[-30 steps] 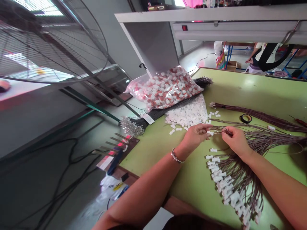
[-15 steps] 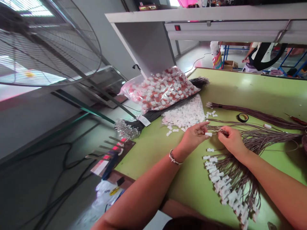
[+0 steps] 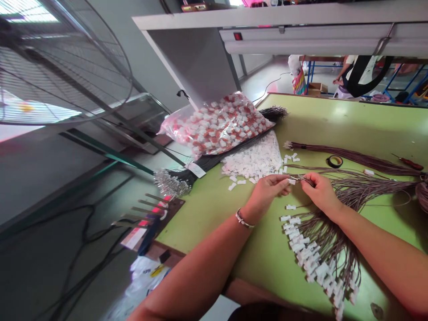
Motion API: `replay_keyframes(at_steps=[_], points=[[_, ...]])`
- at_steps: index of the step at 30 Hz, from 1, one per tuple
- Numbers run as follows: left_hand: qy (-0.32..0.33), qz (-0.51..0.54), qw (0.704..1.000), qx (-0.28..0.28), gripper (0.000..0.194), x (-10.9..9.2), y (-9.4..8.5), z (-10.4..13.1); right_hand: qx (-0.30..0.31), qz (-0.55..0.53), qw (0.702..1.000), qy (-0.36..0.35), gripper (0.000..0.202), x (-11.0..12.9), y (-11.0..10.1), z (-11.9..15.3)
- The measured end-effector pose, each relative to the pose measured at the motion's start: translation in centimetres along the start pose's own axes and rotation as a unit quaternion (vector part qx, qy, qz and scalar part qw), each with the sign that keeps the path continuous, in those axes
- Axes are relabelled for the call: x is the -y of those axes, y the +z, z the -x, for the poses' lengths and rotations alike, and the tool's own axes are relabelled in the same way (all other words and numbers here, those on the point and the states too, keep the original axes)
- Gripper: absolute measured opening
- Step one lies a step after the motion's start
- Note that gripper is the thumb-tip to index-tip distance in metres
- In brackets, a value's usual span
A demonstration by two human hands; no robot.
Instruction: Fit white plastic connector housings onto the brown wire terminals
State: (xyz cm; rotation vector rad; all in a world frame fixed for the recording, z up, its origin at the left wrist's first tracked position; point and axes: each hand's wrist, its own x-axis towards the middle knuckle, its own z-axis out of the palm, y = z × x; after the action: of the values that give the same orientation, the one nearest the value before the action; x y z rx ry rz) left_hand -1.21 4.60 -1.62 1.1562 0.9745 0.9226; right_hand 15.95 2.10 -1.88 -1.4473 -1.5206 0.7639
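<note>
My left hand (image 3: 269, 191) has its thumb and forefinger pinched together at the loose tips of thin brown wires. A small white connector (image 3: 292, 182) sits right by those fingertips, on the side toward my right hand. Wrapped around the brown wires (image 3: 308, 179) a little behind their tips are the fingers of my right hand (image 3: 319, 191). Below my hands, a fan of brown wires carries many white connectors (image 3: 309, 258) on their ends, lying on the green table (image 3: 207, 227). The exact grip of the left fingertips is small and partly hidden.
A clear bag of white and orange parts (image 3: 224, 122) lies on a black wire bundle (image 3: 214, 160). Loose white connectors (image 3: 254, 158) spill from a bag beside it. Black tape (image 3: 334, 161), a screwdriver (image 3: 407, 162) and another wire bundle (image 3: 354, 156) lie behind. A fan (image 3: 63, 62) stands left.
My left forefinger has come down from stretched out to a pinch with the thumb at the wire tips. The white connector has moved slightly up. The view has shifted a little.
</note>
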Motion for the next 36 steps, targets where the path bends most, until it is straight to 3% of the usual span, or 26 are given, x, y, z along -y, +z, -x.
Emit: replay_keyframes(at_steps=[6, 12, 19, 26, 36], points=[[-0.052, 0.012, 0.998, 0.022, 0.023, -0.2, 0.1, -0.2, 0.015, 0.035, 0.999, -0.007, 0.012, -0.3, 0.1, 0.1], [-0.032, 0.002, 0.999, 0.019, 0.026, 0.1, 0.6, -0.2, 0.024, -0.021, 0.999, 0.029, 0.015, 0.2, 0.1, 0.0], [-0.051, 0.014, 0.997, 0.063, 0.029, 0.1, 1.5, 0.2, -0.005, -0.061, 0.997, 0.047, 0.019, 0.6, 0.0, 0.0], [-0.002, -0.051, 0.999, 0.004, 0.020, 0.8, 2.2, -0.1, 0.025, -0.017, 0.999, 0.040, 0.013, -0.2, 0.4, 0.1], [0.002, -0.062, 0.998, 0.012, 0.024, 1.4, 2.6, -0.1, 0.024, -0.004, 0.999, 0.030, 0.011, -0.6, 0.6, 0.2]])
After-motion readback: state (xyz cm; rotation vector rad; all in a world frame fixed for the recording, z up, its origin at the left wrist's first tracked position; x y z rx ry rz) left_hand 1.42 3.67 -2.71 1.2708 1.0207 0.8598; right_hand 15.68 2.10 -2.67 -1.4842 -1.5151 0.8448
